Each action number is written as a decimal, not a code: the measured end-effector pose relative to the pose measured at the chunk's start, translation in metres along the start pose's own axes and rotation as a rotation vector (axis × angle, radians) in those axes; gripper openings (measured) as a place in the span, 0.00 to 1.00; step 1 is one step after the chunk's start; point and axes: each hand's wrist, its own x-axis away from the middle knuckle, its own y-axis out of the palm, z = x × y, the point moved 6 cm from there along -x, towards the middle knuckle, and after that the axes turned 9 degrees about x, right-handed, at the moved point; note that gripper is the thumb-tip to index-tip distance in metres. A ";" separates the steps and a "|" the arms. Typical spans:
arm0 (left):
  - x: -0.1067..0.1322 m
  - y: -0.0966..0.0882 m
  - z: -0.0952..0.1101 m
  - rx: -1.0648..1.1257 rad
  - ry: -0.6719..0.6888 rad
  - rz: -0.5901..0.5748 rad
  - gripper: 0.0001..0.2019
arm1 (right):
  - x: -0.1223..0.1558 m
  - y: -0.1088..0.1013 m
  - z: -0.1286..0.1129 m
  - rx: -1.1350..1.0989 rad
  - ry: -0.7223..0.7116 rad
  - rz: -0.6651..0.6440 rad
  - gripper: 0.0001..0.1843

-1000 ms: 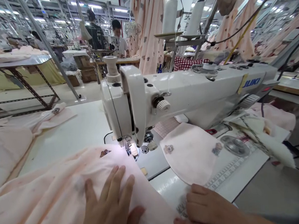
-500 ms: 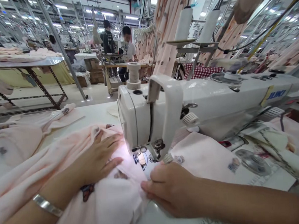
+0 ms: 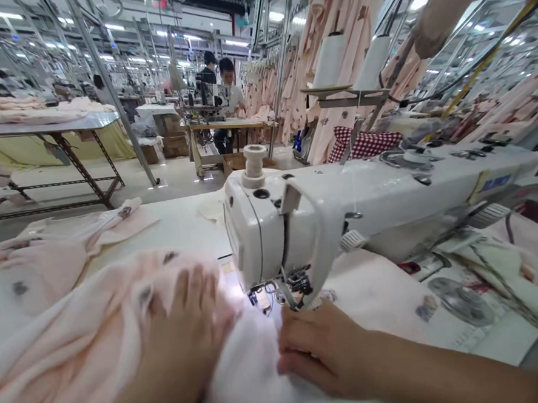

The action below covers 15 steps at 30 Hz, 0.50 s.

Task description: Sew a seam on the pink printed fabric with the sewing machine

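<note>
Pale pink, soft fabric [image 3: 99,333] with small brown printed motifs lies bunched on the left of a white sewing machine [image 3: 257,238] and runs up to its lit needle area. My left hand [image 3: 185,328], smeared by motion, lies flat on this fabric with fingers stretched forward, left of the presser foot [image 3: 255,298]. Just right of the foot, my right hand [image 3: 319,350] is closed, thumb and curled fingers at the fabric's edge. The part between those fingers is mostly hidden. Another pink piece [image 3: 374,286] lies under the machine arm.
Thread cones [image 3: 328,61] stand on a holder behind the machine. A round metal disc [image 3: 460,299] rests on the table at right. More pink cloth [image 3: 49,257] lies at far left. Hanging pink panels, a metal-legged table [image 3: 54,123] and two people are further back.
My left hand has shifted down and toward the fabric's middle, and the cloth near the needle has bunched up. My right hand stays beside the foot. The camera view has shifted slightly.
</note>
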 end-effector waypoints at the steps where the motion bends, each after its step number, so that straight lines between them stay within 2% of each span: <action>1: 0.018 -0.001 0.015 -0.062 0.001 -0.026 0.19 | 0.009 -0.006 -0.004 -0.050 0.031 0.018 0.18; 3: 0.040 -0.002 0.040 -0.261 0.065 -0.133 0.20 | 0.029 -0.015 -0.009 -0.080 0.105 0.034 0.14; 5: 0.037 -0.006 0.048 -0.255 0.136 -0.257 0.14 | 0.048 -0.018 -0.014 -0.051 0.167 0.025 0.08; 6: 0.029 -0.008 0.046 -0.190 0.174 -0.313 0.12 | 0.056 -0.019 -0.015 -0.030 0.199 0.027 0.07; 8: -0.001 -0.023 0.021 -0.112 0.010 -0.204 0.10 | 0.067 -0.017 -0.016 -0.006 0.282 0.028 0.05; 10: -0.023 -0.025 0.001 0.135 -0.059 -0.232 0.08 | 0.073 -0.011 -0.015 -0.003 0.375 0.006 0.09; 11: -0.028 -0.025 -0.005 0.231 -0.080 -0.259 0.09 | 0.073 -0.007 -0.014 0.004 0.415 -0.020 0.13; 13: -0.028 -0.029 -0.010 0.340 -0.126 -0.299 0.13 | 0.071 0.001 -0.014 0.027 0.452 -0.066 0.27; 14: -0.022 -0.034 -0.009 0.362 -0.147 -0.298 0.15 | 0.069 0.004 -0.014 0.031 0.446 -0.086 0.29; 15: -0.013 -0.040 -0.008 0.401 -0.176 -0.279 0.16 | 0.067 0.006 -0.015 0.035 0.428 -0.098 0.24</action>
